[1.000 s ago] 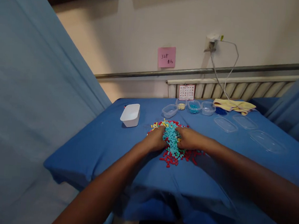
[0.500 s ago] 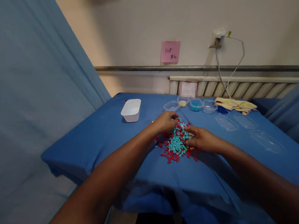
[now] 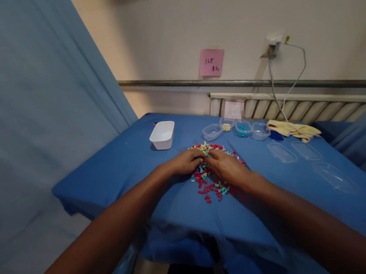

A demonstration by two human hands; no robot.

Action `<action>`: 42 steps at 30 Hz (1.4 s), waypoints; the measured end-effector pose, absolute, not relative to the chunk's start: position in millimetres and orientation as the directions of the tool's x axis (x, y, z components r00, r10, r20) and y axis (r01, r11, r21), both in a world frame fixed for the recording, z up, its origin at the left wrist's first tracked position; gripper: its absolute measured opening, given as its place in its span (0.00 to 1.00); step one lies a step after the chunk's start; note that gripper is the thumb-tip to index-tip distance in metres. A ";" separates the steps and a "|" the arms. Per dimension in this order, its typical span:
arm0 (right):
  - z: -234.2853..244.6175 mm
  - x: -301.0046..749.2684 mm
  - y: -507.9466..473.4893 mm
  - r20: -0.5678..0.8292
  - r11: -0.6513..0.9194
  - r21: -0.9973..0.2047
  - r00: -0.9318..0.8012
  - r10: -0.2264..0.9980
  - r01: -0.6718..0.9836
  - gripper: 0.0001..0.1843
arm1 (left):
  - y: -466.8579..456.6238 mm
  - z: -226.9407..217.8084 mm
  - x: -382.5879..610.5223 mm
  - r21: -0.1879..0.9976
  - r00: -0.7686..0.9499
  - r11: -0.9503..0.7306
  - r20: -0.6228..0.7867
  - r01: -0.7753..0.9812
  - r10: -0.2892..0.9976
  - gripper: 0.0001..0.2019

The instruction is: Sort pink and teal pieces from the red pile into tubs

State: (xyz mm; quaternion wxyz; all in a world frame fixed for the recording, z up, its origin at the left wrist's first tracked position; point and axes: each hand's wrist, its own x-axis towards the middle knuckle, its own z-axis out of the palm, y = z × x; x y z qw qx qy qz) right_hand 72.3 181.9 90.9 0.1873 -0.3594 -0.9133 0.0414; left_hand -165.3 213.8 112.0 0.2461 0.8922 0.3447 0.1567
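A pile of small plastic pieces (image 3: 211,189), mostly red and turquoise with some yellow and green, lies spread on the blue-covered table (image 3: 120,170). My left hand (image 3: 187,160) rests at the pile's left side, its fingers bent but parted from the thumb. From the right, my right hand (image 3: 226,166) reaches over the middle with fingers stretched towards the left fingertips. The two hands almost meet above the pieces. Whether a few pieces sit under the fingers is hidden.
A white tub (image 3: 162,136) stands at the left. Behind the pile are a clear container (image 3: 211,132), one with cream pieces (image 3: 226,127), one with blue pieces (image 3: 243,129) and another clear container (image 3: 260,131). Clear lids (image 3: 281,153) and a yellow cloth (image 3: 293,129) lie at the right.
My right hand has moved left across the pile, and my left hand has shifted left and nearer to me. The turquoise pieces between them have been disturbed.
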 end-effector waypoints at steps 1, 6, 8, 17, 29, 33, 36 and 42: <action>92.2 75.5 190.8 0.302 0.716 -0.217 -0.652 0.695 0.663 0.15 | 204.2 114.2 -173.5 0.567 0.710 -0.635 0.119 0.525 0.694 0.19; 99.6 94.7 233.1 0.287 0.589 -0.302 -0.517 0.806 0.750 0.19 | 163.8 115.9 -209.0 0.578 0.630 -0.602 0.185 0.551 0.754 0.22; 97.7 96.8 244.3 0.260 0.545 -0.342 -0.480 0.838 0.765 0.22 | 156.1 107.3 -221.3 0.495 0.499 -0.524 0.195 0.693 0.845 0.28; 92.4 99.7 198.1 0.237 0.696 -0.464 -0.680 0.694 0.548 0.33 | 153.6 71.3 -184.7 0.375 0.184 -0.192 0.057 0.907 0.981 0.41; 69.2 198.2 193.9 0.394 0.399 -0.799 -0.111 0.913 0.450 0.27 | 118.5 107.3 -71.4 0.206 0.757 -0.763 0.124 0.613 0.642 0.39; 63.4 199.8 198.8 0.415 0.404 -0.740 -0.108 0.904 0.538 0.25 | 127.2 99.4 -36.1 0.038 0.871 -0.880 0.129 0.474 0.475 0.29; 64.0 194.0 193.6 0.424 0.461 -0.684 -0.206 0.882 0.565 0.22 | 146.3 101.4 -31.5 -0.077 0.886 -0.885 0.105 0.459 0.451 0.18; 60.0 185.1 188.7 0.427 0.531 -0.640 -0.318 0.847 0.555 0.16 | 165.3 126.4 -91.0 -0.121 0.803 -0.795 0.146 0.595 0.578 0.10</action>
